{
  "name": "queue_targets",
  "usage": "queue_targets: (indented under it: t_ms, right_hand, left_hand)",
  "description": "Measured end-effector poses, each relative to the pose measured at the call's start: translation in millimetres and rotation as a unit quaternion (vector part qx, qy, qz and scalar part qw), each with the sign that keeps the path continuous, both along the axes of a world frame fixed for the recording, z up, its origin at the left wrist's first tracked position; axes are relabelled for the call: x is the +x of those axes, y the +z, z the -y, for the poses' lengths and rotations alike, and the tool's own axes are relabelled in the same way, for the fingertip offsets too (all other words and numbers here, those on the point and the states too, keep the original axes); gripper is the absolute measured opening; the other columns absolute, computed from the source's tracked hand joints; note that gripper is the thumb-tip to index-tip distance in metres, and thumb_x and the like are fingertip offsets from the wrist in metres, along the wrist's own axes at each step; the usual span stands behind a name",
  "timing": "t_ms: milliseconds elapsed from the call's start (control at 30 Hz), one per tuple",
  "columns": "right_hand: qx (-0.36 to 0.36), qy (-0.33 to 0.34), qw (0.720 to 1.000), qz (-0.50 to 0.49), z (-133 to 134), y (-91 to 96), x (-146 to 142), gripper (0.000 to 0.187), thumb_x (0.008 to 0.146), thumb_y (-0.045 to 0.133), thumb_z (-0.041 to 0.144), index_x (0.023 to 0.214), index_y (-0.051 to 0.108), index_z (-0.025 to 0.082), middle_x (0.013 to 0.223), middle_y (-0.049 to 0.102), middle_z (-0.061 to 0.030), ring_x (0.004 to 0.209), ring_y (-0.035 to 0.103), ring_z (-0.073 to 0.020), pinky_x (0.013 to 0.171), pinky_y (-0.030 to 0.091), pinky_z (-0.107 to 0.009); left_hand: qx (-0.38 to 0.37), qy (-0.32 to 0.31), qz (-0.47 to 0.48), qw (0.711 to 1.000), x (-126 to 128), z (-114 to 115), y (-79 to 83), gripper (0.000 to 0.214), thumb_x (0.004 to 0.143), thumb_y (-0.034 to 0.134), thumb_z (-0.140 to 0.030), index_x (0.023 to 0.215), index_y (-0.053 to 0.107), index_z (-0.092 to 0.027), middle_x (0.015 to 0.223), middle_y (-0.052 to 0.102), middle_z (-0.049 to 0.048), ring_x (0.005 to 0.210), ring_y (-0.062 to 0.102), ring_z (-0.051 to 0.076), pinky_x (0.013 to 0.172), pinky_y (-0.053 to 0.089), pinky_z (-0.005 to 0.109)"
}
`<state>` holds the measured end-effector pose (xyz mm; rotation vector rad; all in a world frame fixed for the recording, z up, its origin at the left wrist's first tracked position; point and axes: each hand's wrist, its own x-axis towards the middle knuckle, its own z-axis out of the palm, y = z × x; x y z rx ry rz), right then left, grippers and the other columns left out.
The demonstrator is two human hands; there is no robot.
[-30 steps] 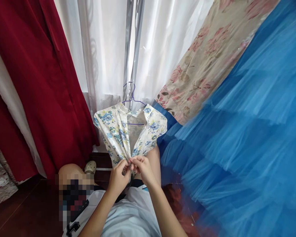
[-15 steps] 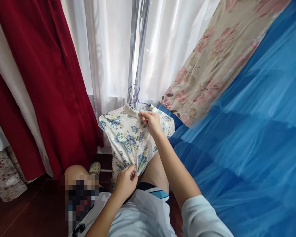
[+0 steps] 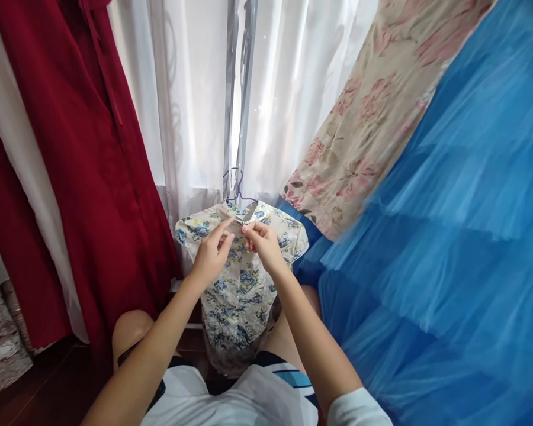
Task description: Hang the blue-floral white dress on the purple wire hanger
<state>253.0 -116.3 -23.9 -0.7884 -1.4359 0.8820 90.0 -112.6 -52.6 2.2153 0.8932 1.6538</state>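
A white dress (image 3: 242, 296) with blue and yellow flowers and short sleeves hangs in front of me on a purple hanger (image 3: 240, 188). A seam runs down its middle. My right hand (image 3: 263, 241) is closed in a pinch at the middle of the neckline; any small part between its fingertips is too small to make out. Just left of it, my left hand (image 3: 212, 251) has its index finger stretched toward the neckline and its thumb apart. The hem drops between my knees.
Dark red garments (image 3: 89, 177) hang on the left. On the right are a beige rose-print garment (image 3: 337, 160) and a layered blue tulle skirt (image 3: 408, 284). Behind the dress stand grey metal poles (image 3: 231, 106) and white curtains (image 3: 288, 89).
My left hand has left the lower front of the dress and risen to the neckline, its fingers loosening. My right hand stays at the neckline. The dress front now hangs straighter.
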Motion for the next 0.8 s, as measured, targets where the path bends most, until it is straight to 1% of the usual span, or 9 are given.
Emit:
queue_targets:
  t_ms: [33, 100, 200, 300, 433, 500, 600, 667, 800]
  right_hand:
    - [0.006, 0.004, 1.000, 0.001, 0, 1.2, 1, 0.029, 0.080, 0.065, 0.045, 0.074, 0.060, 0.018, 0.049, 0.054, 0.0037, 0.041, 0.040, -0.0083, 0.043, 0.029, -0.022]
    - [0.013, -0.001, 1.000, -0.002, -3, -0.1, 1, 0.028, 0.081, 0.064, 0.044, 0.072, 0.058, 0.018, 0.049, 0.054, 0.0037, 0.041, 0.041, -0.0085, 0.043, 0.028, -0.022]
    - [0.012, -0.038, 0.999, -0.012, -18, -13.4, -7, 0.027, 0.080, 0.062, 0.045, 0.072, 0.055, 0.020, 0.045, 0.050, 0.0050, 0.039, 0.039, -0.0095, 0.044, 0.028, -0.023]
    - [-0.005, -0.060, 0.998, 0.007, -33, -36.7, -15, 0.025, 0.079, 0.060, 0.044, 0.072, 0.054, 0.020, 0.042, 0.049, 0.0053, 0.038, 0.038, -0.0105, 0.045, 0.029, -0.025]
    - [-0.041, -0.057, 0.997, 0.021, -32, -66.0, -10, 0.027, 0.077, 0.062, 0.043, 0.065, 0.054, 0.020, 0.044, 0.049, 0.0045, 0.040, 0.038, -0.0099, 0.045, 0.027, -0.024]
    - [-0.046, -0.047, 0.998, 0.012, -24, -74.8, -1, 0.026, 0.077, 0.062, 0.041, 0.064, 0.056, 0.019, 0.045, 0.049, 0.0041, 0.041, 0.037, -0.0096, 0.045, 0.025, -0.024]
    - [-0.057, -0.040, 0.998, 0.000, -9, -82.1, 10, 0.024, 0.076, 0.061, 0.038, 0.064, 0.059, 0.018, 0.046, 0.049, 0.0033, 0.042, 0.036, -0.0096, 0.044, 0.024, -0.024]
    - [-0.062, -0.047, 0.997, -0.006, -2, -86.2, 17, 0.021, 0.075, 0.062, 0.037, 0.064, 0.060, 0.018, 0.047, 0.050, 0.0029, 0.044, 0.037, -0.0102, 0.045, 0.025, -0.025]
    - [-0.088, -0.100, 0.989, -0.060, 2, -101.7, 37, 0.022, 0.074, 0.061, 0.039, 0.065, 0.059, 0.019, 0.048, 0.048, 0.0037, 0.045, 0.035, -0.0104, 0.046, 0.025, -0.025]
  left_hand:
    - [0.018, -0.004, -0.022, 1.000, 4, -9, 15.8, 0.034, 0.097, 0.047, -0.031, 0.128, 0.059, -0.022, 0.092, 0.065, 0.0030, 0.078, 0.059, 0.015, 0.078, 0.045, 0.026]
    - [0.049, -0.002, -0.067, 0.997, 11, -22, 36.0, 0.024, 0.096, 0.049, -0.032, 0.104, 0.067, -0.020, 0.090, 0.066, 0.0042, 0.079, 0.059, 0.016, 0.076, 0.044, 0.026]
    - [0.087, 0.024, -0.084, 0.992, 17, -32, 47.5, 0.022, 0.095, 0.051, -0.031, 0.084, 0.066, -0.017, 0.084, 0.067, 0.0045, 0.078, 0.060, 0.017, 0.075, 0.042, 0.026]
    - [0.083, 0.079, -0.006, 0.993, 5, -46, 53.2, 0.024, 0.094, 0.051, -0.034, 0.087, 0.066, -0.016, 0.080, 0.067, 0.0034, 0.073, 0.060, 0.016, 0.071, 0.042, 0.025]
    - [0.006, 0.170, 0.157, 0.973, -46, -88, 51.3, 0.028, 0.090, 0.053, -0.039, 0.084, 0.065, -0.014, 0.072, 0.064, 0.0035, 0.070, 0.059, 0.017, 0.064, 0.042, 0.024]
    - [-0.048, 0.191, 0.218, 0.956, -75, -112, 37.4, 0.026, 0.087, 0.056, -0.037, 0.079, 0.063, -0.014, 0.071, 0.063, 0.0039, 0.069, 0.057, 0.016, 0.063, 0.041, 0.023]
    - [-0.172, 0.187, 0.310, 0.916, -99, -136, -0.7, 0.030, 0.087, 0.055, -0.038, 0.069, 0.056, -0.015, 0.063, 0.056, 0.0010, 0.061, 0.049, 0.012, 0.059, 0.037, 0.022]
    - [-0.239, 0.170, 0.336, 0.895, -97, -140, -30.4, 0.033, 0.087, 0.053, -0.041, 0.067, 0.052, -0.016, 0.058, 0.052, -0.0011, 0.056, 0.045, 0.011, 0.056, 0.036, 0.022]
    - [-0.324, 0.122, 0.313, 0.885, -71, -128, -78.4, 0.034, 0.084, 0.056, -0.045, 0.068, 0.052, -0.015, 0.055, 0.052, -0.0004, 0.049, 0.046, 0.011, 0.053, 0.036, 0.024]
